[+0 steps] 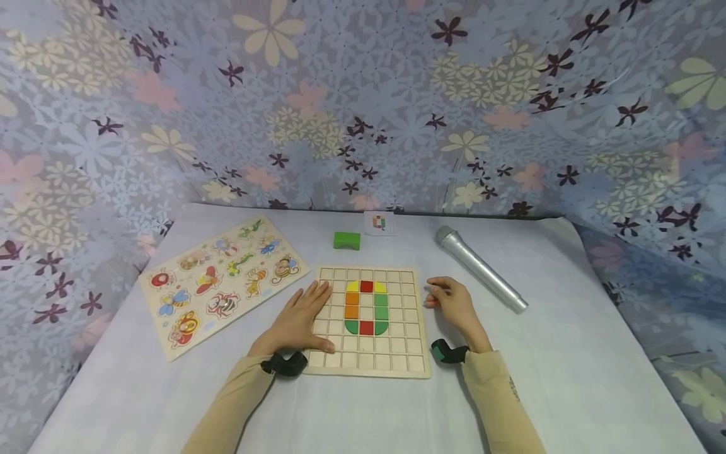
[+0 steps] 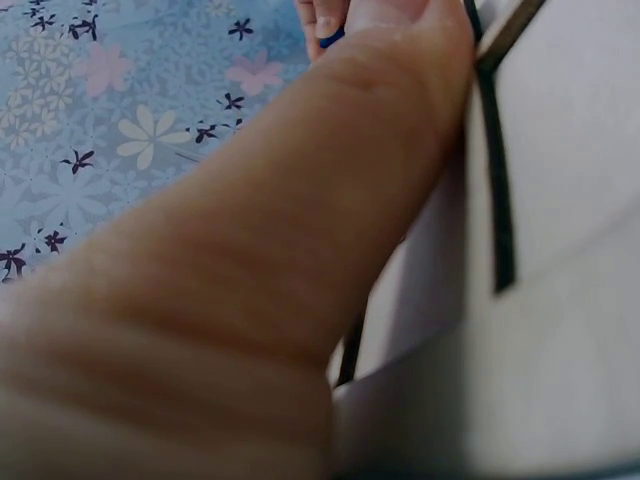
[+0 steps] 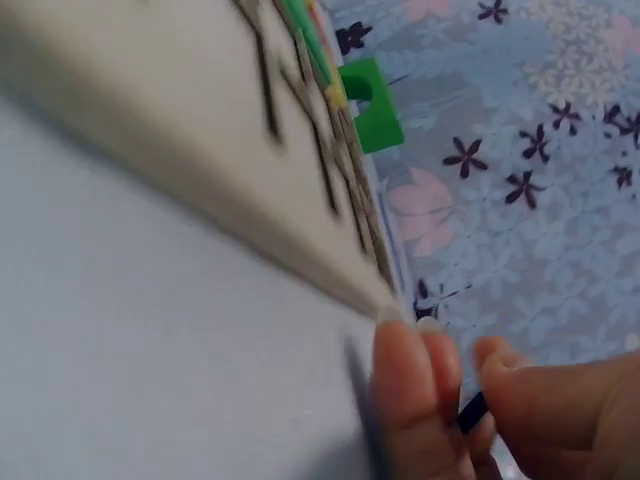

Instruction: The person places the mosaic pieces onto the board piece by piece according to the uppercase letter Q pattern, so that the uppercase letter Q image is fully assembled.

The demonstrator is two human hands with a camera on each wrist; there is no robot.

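My left hand (image 1: 300,318) lies with spread fingers on the left side of a wooden grid board (image 1: 397,362). On the board, red, yellow, orange and green tiles (image 1: 381,306) form a ring shape. Just off the board's right edge is my right hand (image 1: 454,306), its thumb and fingers bent toward each other. A small dark blue piece (image 3: 472,411) shows between that thumb and the fingers (image 3: 405,375) in the right wrist view, mostly hidden by them. The left wrist view is largely filled by the left thumb and wrist (image 2: 270,220).
A green arched block (image 1: 346,240) stands behind the board, near a small card (image 1: 379,223) printed with a similar ring. To the left lies a wooden insect puzzle (image 1: 227,284), close to the left hand. A silver microphone (image 1: 482,268) lies at the right.
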